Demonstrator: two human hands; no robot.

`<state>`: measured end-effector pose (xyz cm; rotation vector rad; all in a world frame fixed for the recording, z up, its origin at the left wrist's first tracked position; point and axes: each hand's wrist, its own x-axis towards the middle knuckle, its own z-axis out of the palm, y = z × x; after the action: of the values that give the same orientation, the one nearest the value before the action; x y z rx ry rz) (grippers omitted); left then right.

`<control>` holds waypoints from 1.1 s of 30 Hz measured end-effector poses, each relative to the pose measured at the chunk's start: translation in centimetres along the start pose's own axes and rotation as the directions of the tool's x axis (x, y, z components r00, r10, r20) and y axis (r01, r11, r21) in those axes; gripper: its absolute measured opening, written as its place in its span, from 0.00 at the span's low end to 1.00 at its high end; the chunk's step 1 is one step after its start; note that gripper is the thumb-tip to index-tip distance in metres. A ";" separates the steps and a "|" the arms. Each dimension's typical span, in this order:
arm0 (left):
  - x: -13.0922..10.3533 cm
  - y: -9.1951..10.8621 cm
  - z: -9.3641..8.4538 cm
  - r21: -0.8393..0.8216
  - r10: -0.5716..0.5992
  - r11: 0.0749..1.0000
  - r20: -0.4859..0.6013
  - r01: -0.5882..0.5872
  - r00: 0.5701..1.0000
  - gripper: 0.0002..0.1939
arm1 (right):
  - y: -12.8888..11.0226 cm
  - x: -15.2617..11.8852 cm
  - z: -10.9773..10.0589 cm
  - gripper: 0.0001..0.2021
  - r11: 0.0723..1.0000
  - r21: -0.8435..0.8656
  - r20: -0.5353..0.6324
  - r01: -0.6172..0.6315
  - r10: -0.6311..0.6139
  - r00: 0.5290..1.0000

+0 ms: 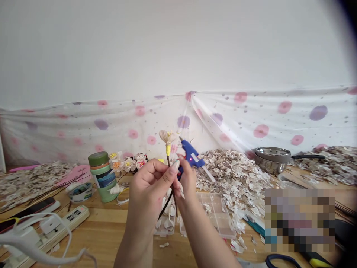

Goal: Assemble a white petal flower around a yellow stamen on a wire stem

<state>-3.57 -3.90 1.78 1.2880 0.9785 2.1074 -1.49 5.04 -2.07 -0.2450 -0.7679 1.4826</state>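
My left hand (150,188) pinches the thin dark stem of an artificial flower (167,138) between thumb and fingers. The flower is upright, with pale, shell-like petals, yellow bits in the middle and yellow wrapping (168,150) under the head. Close against it, my right hand (189,182) is closed around the handle of a blue glue gun (192,154). The gun's nozzle tilts up and left beside the flower, and a whitish glue stick juts from its rear. A small red light glows on its body. Fingers of both hands meet at the stem, partly hiding one another.
Piles of pale flakes (237,175) cover the table's back. A divided clear plastic box (217,212) lies beneath my hands. Left are a green jar (103,176), finished flowers (129,163), a tape roll (80,192) and a power strip (75,219). Metal bowls (273,160) and scissors (281,260) are right.
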 end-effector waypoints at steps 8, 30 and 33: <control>0.1 -0.4 0.1 0.058 0.017 0.998 0.018 -0.018 1.000 0.12 | -7.4 1.3 -1.7 0.14 0.992 0.085 -0.008 0.094 -0.094 0.996; -0.2 -0.5 1.4 0.301 0.207 0.949 -0.368 -0.094 0.907 0.14 | -13.2 -2.4 -2.9 0.16 0.640 -0.556 0.623 0.531 -0.102 0.775; -0.2 -0.6 1.4 0.297 0.195 0.951 -0.374 -0.082 0.907 0.14 | -12.9 -2.2 -3.0 0.17 0.607 -0.555 0.637 0.569 -0.130 0.760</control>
<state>-2.17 -3.24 1.62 1.0948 1.4337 2.4764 10.81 2.34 2.63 -0.2363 -1.7778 0.7518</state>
